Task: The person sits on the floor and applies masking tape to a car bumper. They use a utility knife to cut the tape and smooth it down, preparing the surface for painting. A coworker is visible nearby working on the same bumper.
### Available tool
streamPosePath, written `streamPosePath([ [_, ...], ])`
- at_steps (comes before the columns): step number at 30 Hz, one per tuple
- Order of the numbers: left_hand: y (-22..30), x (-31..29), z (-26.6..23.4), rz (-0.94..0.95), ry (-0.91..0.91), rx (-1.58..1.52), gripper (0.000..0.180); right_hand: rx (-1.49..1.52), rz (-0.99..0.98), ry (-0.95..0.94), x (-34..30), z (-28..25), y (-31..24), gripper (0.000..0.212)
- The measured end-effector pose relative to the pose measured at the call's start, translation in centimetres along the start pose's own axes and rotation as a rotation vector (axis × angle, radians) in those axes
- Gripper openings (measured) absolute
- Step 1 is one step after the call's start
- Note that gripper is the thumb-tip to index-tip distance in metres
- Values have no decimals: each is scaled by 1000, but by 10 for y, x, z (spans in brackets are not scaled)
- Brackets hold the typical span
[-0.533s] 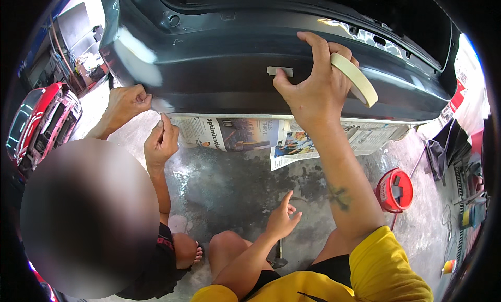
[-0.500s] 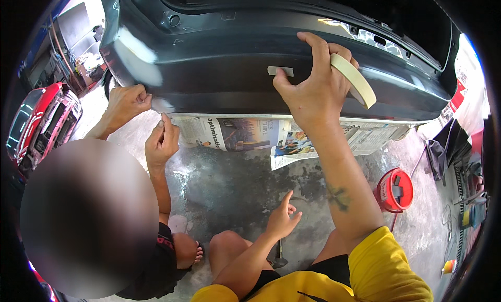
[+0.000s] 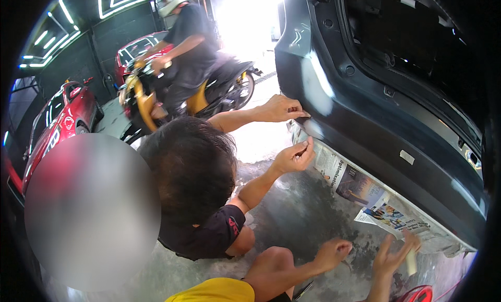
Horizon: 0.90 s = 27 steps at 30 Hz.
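Observation:
My left hand [image 3: 332, 254] is over the floor in front of the bumper, its fingers curled toward the thumb with nothing visible in them. Right of it, my right hand [image 3: 391, 255] has its fingers spread and slightly blurred, with a pale roll of masking tape [image 3: 412, 262] carried on them. Both are below the newspaper [image 3: 360, 187] that hangs along the bumper's lower edge. A short strip of masking tape [image 3: 407, 157] is stuck on the dark bumper [image 3: 360, 124], apart from my hands.
A co-worker crouches at left, one hand [image 3: 282, 109] at the bumper corner, the other [image 3: 295, 157] just below. Behind, a person rides a yellow and black motorbike [image 3: 198, 99]. Red cars [image 3: 62, 111] stand at far left. A red bucket [image 3: 417, 294] shows at the lower right edge.
My view has swung left. My right hand has left the tape strip and dropped below the bumper with the roll. My left hand's fingers have curled in. The motorbike and rider have come into view.

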<state>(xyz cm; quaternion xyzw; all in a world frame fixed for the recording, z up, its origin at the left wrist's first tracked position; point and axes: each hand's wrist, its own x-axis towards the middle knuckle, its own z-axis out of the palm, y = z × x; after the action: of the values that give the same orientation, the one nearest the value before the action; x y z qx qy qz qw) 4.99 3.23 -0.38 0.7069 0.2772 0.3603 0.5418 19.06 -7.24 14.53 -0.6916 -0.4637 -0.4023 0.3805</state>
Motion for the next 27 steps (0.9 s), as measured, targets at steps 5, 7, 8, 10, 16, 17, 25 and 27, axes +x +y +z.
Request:
streamPosePath([
  [5,145,85,-35,447,325,34,25,108,337,-318,-132,-16,21,48],
  [7,173,108,-48,561,382,93,35,102,420,-448,-149,-16,13,50],
  [8,182,121,-43,609,388,119,40,114,447,-477,-149,-16,16,51],
  [10,198,137,-22,686,429,178,42,147,471,-512,-144,-17,22,53],
  [16,206,148,32,648,428,32,52,112,532,-541,-145,-33,39,52],
  [17,203,150,37,679,438,45,54,109,534,-543,-146,-34,39,52],
  [25,202,151,39,662,386,74,68,117,588,-586,-146,-35,40,54],
  [27,204,151,36,664,381,64,69,134,576,-578,-147,-34,38,54],
])
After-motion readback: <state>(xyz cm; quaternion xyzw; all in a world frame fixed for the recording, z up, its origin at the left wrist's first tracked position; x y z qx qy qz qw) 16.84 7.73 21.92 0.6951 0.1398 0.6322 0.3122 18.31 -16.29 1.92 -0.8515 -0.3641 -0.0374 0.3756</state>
